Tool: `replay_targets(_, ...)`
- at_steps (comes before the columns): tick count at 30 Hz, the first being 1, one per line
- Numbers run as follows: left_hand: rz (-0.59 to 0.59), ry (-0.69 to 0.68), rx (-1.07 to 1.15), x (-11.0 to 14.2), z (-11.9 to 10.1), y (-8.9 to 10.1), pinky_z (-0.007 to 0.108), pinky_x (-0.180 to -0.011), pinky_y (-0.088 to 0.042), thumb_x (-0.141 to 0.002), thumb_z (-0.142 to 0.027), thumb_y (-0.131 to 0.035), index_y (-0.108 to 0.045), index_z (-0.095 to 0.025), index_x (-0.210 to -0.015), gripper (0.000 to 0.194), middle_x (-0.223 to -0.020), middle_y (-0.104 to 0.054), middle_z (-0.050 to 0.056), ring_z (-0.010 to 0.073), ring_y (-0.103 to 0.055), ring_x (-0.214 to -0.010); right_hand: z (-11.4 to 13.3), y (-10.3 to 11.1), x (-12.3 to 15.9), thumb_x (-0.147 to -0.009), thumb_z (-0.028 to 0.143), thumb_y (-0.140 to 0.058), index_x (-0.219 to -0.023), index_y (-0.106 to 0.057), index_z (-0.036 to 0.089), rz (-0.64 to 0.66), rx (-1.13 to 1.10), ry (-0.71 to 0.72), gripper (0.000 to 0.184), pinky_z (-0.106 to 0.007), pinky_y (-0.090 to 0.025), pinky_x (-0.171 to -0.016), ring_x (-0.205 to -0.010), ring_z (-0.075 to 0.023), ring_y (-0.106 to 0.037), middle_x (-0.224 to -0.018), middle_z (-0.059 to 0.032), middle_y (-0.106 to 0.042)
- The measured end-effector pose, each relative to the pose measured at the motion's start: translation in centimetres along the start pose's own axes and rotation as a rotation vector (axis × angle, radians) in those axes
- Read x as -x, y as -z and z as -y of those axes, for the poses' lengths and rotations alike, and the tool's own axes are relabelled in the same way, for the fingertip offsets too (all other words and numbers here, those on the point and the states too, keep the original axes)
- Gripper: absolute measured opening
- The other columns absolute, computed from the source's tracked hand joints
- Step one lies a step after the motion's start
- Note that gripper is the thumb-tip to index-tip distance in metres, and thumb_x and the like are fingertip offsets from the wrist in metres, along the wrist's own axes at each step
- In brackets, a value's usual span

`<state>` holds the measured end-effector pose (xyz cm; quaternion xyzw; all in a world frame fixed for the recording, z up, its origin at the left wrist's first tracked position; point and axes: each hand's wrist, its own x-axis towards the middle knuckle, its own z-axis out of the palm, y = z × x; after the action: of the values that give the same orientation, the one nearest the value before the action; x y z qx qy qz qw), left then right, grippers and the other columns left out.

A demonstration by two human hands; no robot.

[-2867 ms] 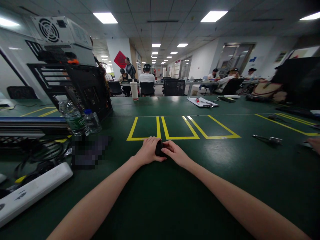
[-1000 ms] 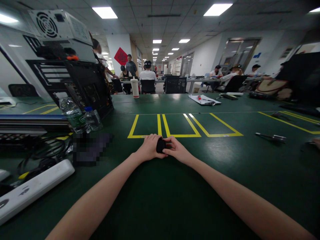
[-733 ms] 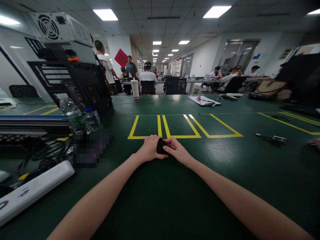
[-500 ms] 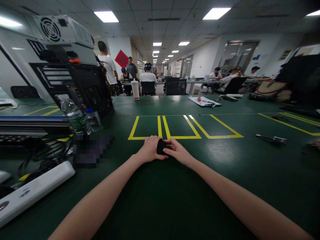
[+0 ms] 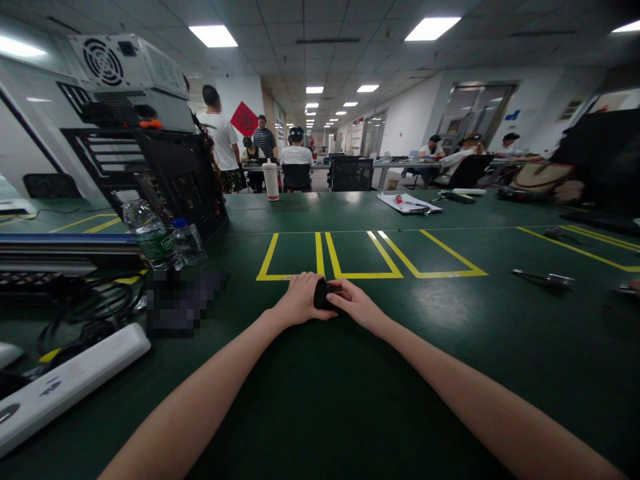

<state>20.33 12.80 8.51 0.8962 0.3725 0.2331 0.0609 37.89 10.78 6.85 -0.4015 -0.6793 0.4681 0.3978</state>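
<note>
My left hand [image 5: 300, 298] is wrapped round a small black rounded object [image 5: 321, 294], just above the green table, near the yellow tape lines. Most of it is covered by the palm and fingers, so its exact kind does not show. At its right end, the thumb and fingers of my right hand [image 5: 354, 301] are pinched together against the dark face. A thin line shows between these fingertips, too small to name.
Left stand an open computer case [image 5: 175, 177], a water bottle [image 5: 150, 230], a smaller clear bottle [image 5: 189, 241] and a white power strip [image 5: 75, 387]. A cup [image 5: 271, 180] and clipboard [image 5: 410, 203] sit further back. At right lies a metal tool [image 5: 545, 280]. People are beyond the table.
The fingertips of my right hand have shifted slightly at the black object's right end. My left hand keeps its hold in nearly the same place.
</note>
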Motion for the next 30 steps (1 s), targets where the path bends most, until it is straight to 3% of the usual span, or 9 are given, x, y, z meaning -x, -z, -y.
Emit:
replay_targets(5, -0.011, 0.0, -0.008, -0.02, 0.04, -0.1, 0.038, -0.077, -0.036, -0.059, -0.055, -0.064, -0.043, -0.016, -0.107, 0.065, -0.097, -0.051, 0.007, 0.0242, -0.048, -0.088, 0.16, 0.06, 0.25, -0.072, 0.023, -0.061, -0.101, -0.047, 0.022, 0.043, -0.034, 0.07, 0.032, -0.039, -0.041, -0.089, -0.103, -0.019, -0.05, -0.106, -0.0026, -0.052)
replay_targets(10, -0.019, -0.008, -0.008, -0.08, 0.11, -0.29, 0.037, -0.078, -0.036, -0.058, -0.056, -0.063, -0.042, -0.017, -0.108, 0.066, -0.098, -0.051, 0.007, 0.0241, -0.047, -0.088, 0.17, -0.15, 0.26, -0.077, 0.028, -0.055, -0.098, -0.049, 0.021, 0.003, -0.062, 0.078, 0.023, -0.038, -0.041, -0.089, -0.099, -0.0174, -0.052, -0.101, -0.0021, -0.054)
replay_targets(16, -0.013, -0.019, -0.045, -0.18, 0.27, -0.38, 0.037, -0.076, -0.036, -0.059, -0.057, -0.062, -0.043, -0.016, -0.108, 0.067, -0.096, -0.051, 0.007, 0.0243, -0.047, -0.087, -0.14, 0.09, -0.01, -0.075, 0.028, -0.057, -0.105, -0.047, 0.021, 0.017, -0.077, 0.012, 0.032, -0.041, -0.04, -0.09, -0.1, -0.0191, -0.052, -0.107, -0.0054, -0.052)
replay_targets(22, -0.011, -0.011, -0.05, -0.2, 0.42, -0.44, 0.036, -0.076, -0.036, -0.058, -0.054, -0.064, -0.042, -0.015, -0.108, 0.067, -0.096, -0.051, 0.007, 0.0239, -0.047, -0.086, -0.03, 0.25, 0.23, -0.069, 0.022, -0.064, -0.101, -0.046, 0.022, 0.07, -0.086, 0.056, 0.038, -0.04, -0.041, -0.09, -0.102, -0.0192, -0.051, -0.107, -0.0028, -0.051)
replay_targets(30, 0.011, 0.002, -0.005, -0.11, -0.01, 0.01, 0.037, -0.078, -0.036, -0.06, -0.057, -0.061, -0.042, -0.016, -0.109, 0.066, -0.098, -0.05, 0.007, 0.0237, -0.047, -0.089, 0.08, -0.07, 0.19, -0.077, 0.028, -0.054, -0.099, -0.048, 0.022, 0.006, -0.078, 0.058, 0.023, -0.04, -0.04, -0.09, -0.1, -0.018, -0.052, -0.103, -0.0021, -0.053)
